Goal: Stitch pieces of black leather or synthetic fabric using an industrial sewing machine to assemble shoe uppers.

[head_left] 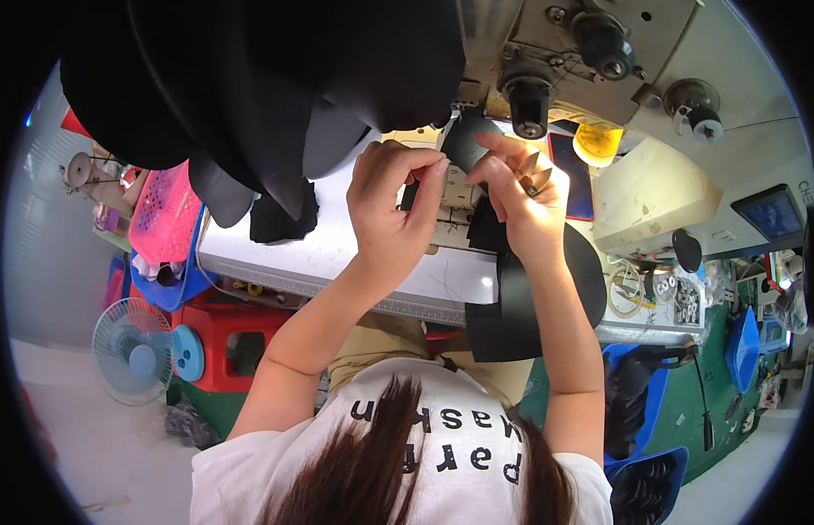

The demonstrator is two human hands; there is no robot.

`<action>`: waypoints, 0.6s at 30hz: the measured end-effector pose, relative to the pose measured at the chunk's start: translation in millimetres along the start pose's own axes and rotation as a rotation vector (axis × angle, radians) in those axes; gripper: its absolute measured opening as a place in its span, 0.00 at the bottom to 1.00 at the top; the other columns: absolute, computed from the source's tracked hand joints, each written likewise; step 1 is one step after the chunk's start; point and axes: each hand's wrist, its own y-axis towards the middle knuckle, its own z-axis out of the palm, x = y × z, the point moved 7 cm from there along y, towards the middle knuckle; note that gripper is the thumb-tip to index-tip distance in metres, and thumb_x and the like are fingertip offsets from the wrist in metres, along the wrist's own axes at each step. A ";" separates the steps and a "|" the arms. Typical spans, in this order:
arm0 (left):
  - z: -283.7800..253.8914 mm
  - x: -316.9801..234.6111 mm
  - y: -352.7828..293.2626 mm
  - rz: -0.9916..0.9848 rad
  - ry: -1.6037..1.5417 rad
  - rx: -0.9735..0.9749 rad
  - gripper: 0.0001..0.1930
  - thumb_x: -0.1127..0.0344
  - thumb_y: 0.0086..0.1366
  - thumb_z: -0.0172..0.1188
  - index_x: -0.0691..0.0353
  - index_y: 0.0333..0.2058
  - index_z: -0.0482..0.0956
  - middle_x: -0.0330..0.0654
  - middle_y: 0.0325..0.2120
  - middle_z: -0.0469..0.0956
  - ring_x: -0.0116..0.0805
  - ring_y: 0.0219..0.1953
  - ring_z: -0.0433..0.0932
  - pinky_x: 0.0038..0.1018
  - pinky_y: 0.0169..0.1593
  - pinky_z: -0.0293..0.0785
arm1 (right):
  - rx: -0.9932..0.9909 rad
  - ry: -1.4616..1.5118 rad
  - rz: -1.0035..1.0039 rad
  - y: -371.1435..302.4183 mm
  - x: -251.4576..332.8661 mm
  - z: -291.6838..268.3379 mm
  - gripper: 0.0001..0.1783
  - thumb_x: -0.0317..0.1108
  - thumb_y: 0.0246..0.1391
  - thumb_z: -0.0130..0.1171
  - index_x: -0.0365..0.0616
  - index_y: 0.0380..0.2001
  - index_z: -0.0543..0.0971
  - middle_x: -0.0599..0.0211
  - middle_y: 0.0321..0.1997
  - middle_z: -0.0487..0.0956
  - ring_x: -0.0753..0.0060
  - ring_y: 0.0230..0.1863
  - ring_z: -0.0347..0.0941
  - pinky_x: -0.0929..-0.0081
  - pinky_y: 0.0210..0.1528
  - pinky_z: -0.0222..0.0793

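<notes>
My left hand (391,206) is raised in front of the sewing machine (590,66), thumb and forefinger pinched together. Whatever lies in that pinch is too fine to make out. Close by on the right, my right hand (531,201) has small brass-coloured thread snips (534,173) tucked in its curled fingers, their pointed ends sticking out. The thumb and forefinger of this hand face the left pinch, a short gap between. Behind the hands, a dark curved piece (464,144) sits by the needle area. Black flat pieces (503,315) hang over the table's front edge under my right forearm.
Large black panels (275,79) hang at upper left, close to my left hand. A yellow thread cone (597,144) stands behind my right hand. Left are a pink basket (162,214), a fan (136,354) and a red stool (219,341); blue bins (678,468) stand at lower right.
</notes>
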 end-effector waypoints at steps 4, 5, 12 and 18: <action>3.0 0.4 -0.7 -0.020 0.011 0.017 0.06 0.79 0.50 0.61 0.62 0.28 0.76 0.37 0.21 0.74 0.30 0.23 0.68 0.24 0.30 0.63 | -0.015 0.011 0.040 4.2 -4.0 4.6 0.05 0.27 0.54 0.56 0.35 0.32 0.77 0.68 0.23 0.76 0.91 0.15 0.57 0.91 0.16 0.50; 4.0 0.2 -0.7 -0.022 0.004 0.019 0.06 0.79 0.50 0.61 0.62 0.28 0.76 0.37 0.20 0.74 0.30 0.23 0.68 0.25 0.31 0.63 | -0.015 0.012 0.041 4.1 -3.3 4.7 0.05 0.27 0.54 0.56 0.35 0.32 0.77 0.68 0.23 0.76 0.91 0.15 0.57 0.91 0.16 0.50; 5.6 6.5 -0.4 -0.055 0.060 0.048 0.07 0.79 0.49 0.63 0.62 0.28 0.78 0.37 0.18 0.72 0.31 0.22 0.69 0.24 0.31 0.63 | -0.065 -0.067 -0.004 6.2 -3.7 4.6 0.05 0.26 0.54 0.56 0.37 0.26 0.74 0.75 0.21 0.72 0.89 0.20 0.61 0.90 0.21 0.55; 13.8 20.2 -1.6 -0.387 -0.120 0.055 0.04 0.76 0.53 0.63 0.63 0.29 0.78 0.37 0.24 0.74 0.26 0.26 0.70 0.22 0.34 0.65 | -0.074 -0.025 0.035 8.2 -11.9 5.9 0.04 0.26 0.54 0.56 0.37 0.26 0.74 0.77 0.21 0.71 0.89 0.22 0.62 0.89 0.25 0.58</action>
